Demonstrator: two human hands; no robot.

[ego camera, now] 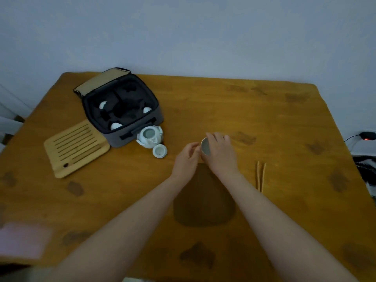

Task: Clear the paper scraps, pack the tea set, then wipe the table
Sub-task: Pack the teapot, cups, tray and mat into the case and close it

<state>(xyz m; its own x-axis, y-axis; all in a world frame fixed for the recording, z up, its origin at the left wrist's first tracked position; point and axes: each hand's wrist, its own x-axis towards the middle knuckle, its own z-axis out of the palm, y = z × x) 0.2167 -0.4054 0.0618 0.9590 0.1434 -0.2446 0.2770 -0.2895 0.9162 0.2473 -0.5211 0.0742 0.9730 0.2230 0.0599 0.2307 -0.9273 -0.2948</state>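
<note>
- Gripping a pale teacup (205, 146) from above, the right hand (220, 154) holds it just over the middle of the desk (274, 110), tipped on its side with the mouth facing left.
- The left hand (187, 157) sits right beside the cup's rim with fingers loosely curled toward it; I cannot tell whether the fingertips touch or pinch the rim.
- A grey carrying case (132, 135) lies open at the far left of the desk, its lid flap folded back.
- Its black foam insert holds three pale cups in separate pockets: one at the left (103, 105), one at the right (147, 110), one at the near edge (116, 126).
- The white teapot (150, 137) stands uncovered against the case's near side, and its lid (160, 151) lies on the desk just beside it.
- A slatted bamboo tea tray (76, 148) lies flat left of the case, touching its corner.
- Bamboo tongs (261, 176) lie on the desk just right of the right forearm.
- A blurred pink cloth (22, 239) rests at the near left corner.
- A dark rounded patch (203, 200) shows on the desk between the forearms; what it is I cannot tell.
</note>
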